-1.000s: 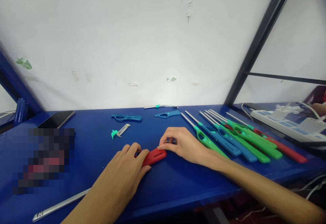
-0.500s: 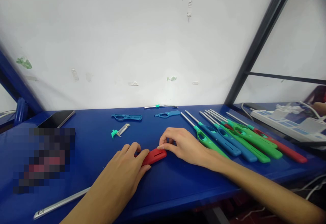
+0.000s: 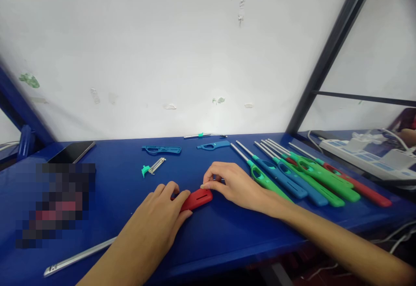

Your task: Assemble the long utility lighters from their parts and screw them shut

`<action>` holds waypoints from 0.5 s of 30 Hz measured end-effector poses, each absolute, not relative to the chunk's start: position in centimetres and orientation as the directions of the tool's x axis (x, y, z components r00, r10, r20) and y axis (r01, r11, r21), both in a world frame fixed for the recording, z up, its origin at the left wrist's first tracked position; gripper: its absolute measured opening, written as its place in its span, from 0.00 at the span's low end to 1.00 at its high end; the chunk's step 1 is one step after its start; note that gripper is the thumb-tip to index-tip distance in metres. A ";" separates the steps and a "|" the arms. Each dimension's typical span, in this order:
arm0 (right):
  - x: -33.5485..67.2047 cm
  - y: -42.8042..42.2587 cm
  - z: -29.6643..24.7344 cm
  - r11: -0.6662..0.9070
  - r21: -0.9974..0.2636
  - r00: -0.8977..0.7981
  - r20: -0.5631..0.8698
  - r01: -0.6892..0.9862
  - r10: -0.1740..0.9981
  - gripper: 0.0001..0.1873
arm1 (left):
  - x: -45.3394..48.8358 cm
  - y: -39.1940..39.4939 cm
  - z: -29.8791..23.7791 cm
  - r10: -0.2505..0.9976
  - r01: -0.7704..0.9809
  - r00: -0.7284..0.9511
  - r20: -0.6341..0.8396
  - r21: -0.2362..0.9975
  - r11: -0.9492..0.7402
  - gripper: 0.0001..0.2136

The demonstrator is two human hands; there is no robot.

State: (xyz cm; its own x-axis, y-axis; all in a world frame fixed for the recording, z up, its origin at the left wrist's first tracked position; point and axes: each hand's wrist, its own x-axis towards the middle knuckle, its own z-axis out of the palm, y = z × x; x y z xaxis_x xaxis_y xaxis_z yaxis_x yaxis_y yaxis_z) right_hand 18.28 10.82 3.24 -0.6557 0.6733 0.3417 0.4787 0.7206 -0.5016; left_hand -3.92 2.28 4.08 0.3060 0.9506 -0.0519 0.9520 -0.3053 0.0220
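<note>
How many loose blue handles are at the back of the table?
2. One blue handle lies beyond the left hand; the other beyond the right hand. None looks hidden.

Left hand [image 3: 162, 211] clamps the left end of red lighter body [image 3: 199, 199], flat on table [image 3: 214, 236] near front edge, mid-width. Right hand [image 3: 234, 185]: fingertips pinched at its right end, touching. Row of lighters [image 3: 302, 178] toward right edge. Phone [image 3: 72, 151] at far left corner.
</note>
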 end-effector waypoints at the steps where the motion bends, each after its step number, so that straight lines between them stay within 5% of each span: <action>1: 18.3 10.9 3.3 0.718 -0.508 -0.657 0.337 0.476 0.675 0.06 | -3.9 2.3 4.1 0.951 0.952 0.305 -0.056 0.024 -0.304 0.16; 15: 18.2 10.6 3.9 0.713 -0.515 -0.677 0.303 0.476 0.670 0.06 | -4.0 2.0 4.2 0.957 0.958 0.286 -0.055 0.018 -0.286 0.16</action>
State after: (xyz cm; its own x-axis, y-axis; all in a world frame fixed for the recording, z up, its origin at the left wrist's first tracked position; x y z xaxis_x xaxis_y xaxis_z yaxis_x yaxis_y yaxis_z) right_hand 18.24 10.55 3.86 -0.6772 0.6703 0.3034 0.4755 0.7134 -0.5147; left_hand -4.00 2.03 4.19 0.2865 0.9565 -0.0546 0.9581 -0.2859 0.0181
